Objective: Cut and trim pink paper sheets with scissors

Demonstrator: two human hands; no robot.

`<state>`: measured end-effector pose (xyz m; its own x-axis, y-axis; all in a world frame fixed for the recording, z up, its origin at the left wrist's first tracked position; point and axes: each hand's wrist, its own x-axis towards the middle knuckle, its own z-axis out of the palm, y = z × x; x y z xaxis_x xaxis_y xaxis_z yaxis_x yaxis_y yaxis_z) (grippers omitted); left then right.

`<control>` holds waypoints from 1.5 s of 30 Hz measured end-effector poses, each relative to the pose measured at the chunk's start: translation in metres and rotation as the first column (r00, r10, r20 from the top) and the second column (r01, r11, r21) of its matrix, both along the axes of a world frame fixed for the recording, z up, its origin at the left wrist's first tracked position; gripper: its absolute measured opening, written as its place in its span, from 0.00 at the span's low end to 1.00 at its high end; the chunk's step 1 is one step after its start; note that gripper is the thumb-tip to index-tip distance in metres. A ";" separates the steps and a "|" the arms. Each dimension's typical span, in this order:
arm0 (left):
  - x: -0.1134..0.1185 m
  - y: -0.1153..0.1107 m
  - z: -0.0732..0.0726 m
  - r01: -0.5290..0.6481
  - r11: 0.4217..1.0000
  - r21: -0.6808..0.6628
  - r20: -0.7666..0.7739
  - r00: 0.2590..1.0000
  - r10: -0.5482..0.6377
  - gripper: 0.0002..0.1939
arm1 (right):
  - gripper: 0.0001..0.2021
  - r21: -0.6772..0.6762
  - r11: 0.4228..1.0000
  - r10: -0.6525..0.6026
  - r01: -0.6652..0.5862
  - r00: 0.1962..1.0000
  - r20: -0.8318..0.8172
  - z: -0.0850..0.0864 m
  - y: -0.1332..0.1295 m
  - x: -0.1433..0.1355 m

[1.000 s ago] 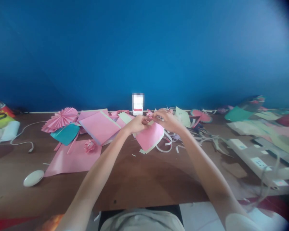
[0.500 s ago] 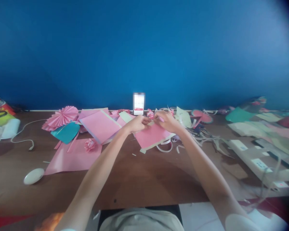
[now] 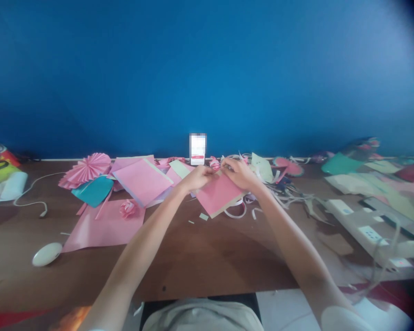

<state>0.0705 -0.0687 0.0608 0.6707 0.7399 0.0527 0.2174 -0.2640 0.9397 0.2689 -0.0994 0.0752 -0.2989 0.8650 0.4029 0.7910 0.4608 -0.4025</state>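
Observation:
Both hands grip the far edge of a pink sheet of paper (image 3: 218, 195) with a pale border, tilted above the table. My left hand (image 3: 202, 178) has its fingers closed on the sheet's far left part. My right hand (image 3: 238, 174) is bent over the far right part, fingers curled on the paper. Just beyond the hands sits a pink paper flower (image 3: 214, 163). A small pale green paper scrap (image 3: 204, 216) lies on the table below the sheet. Part of a white ring-shaped roll (image 3: 236, 211) shows beside the sheet's lower right edge.
A lit phone (image 3: 198, 149) stands against the blue wall. Left are pink sheets (image 3: 141, 180), a pleated pink fan (image 3: 89, 169), a teal paper piece (image 3: 93, 191), a paper rose (image 3: 127, 208) and a white mouse (image 3: 47, 254). Right are tangled cables (image 3: 296, 197) and a power strip (image 3: 369, 232).
The pink sheet has turned in my hands, and its near corner now points more toward me. The pale green scrap now shows apart from the sheet's edge.

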 end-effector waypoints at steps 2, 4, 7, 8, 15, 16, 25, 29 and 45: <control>0.000 0.001 -0.001 -0.030 0.999 -0.028 -0.013 0.999 0.030 0.14 | 0.06 -0.009 1.000 -0.005 0.004 1.000 -0.027 -0.003 0.002 0.000; 0.000 0.002 -0.002 -0.065 0.997 -0.041 -0.024 0.998 0.065 0.13 | 0.06 -0.004 1.000 -0.006 0.006 0.999 -0.044 -0.005 0.004 0.000; 0.000 0.003 -0.002 -0.055 0.997 -0.049 -0.029 0.998 0.054 0.12 | 0.05 0.004 1.000 0.000 0.000 0.999 -0.053 -0.007 0.004 -0.001; 0.000 0.003 -0.002 -0.046 0.998 -0.051 -0.033 0.998 0.044 0.12 | 0.05 0.005 1.000 0.003 -0.003 0.999 -0.053 -0.007 0.004 -0.001; -0.002 0.004 -0.004 -0.025 0.999 0.037 -0.089 0.996 0.028 0.15 | 0.06 0.057 0.996 0.069 -0.068 0.998 -0.007 -0.004 0.002 -0.004; -0.001 0.004 -0.005 -0.029 0.998 0.052 -0.080 0.996 0.033 0.15 | 0.06 0.064 0.995 0.076 -0.076 0.997 0.000 -0.004 0.001 -0.005; 0.001 0.007 -0.012 0.024 0.991 0.132 0.007 1.000 -0.025 0.17 | 0.06 0.029 0.997 0.075 -0.075 0.997 0.024 0.000 -0.003 -0.010; -0.001 0.007 -0.008 0.008 0.985 0.172 -0.035 0.999 -0.002 0.17 | 0.06 -0.049 0.996 0.069 -0.070 0.997 -0.039 0.001 -0.004 -0.010; 0.002 0.003 -0.004 0.046 0.983 0.176 -0.060 0.998 -0.036 0.14 | 0.07 -0.040 0.996 0.061 -0.074 0.962 -0.264 0.001 0.000 0.000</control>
<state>0.0720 -0.0661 0.0569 0.7057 0.6941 0.1418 0.2543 -0.4350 0.8638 0.2693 -0.0993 0.0766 -0.2468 0.8672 0.4326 0.6221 0.4840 -0.6154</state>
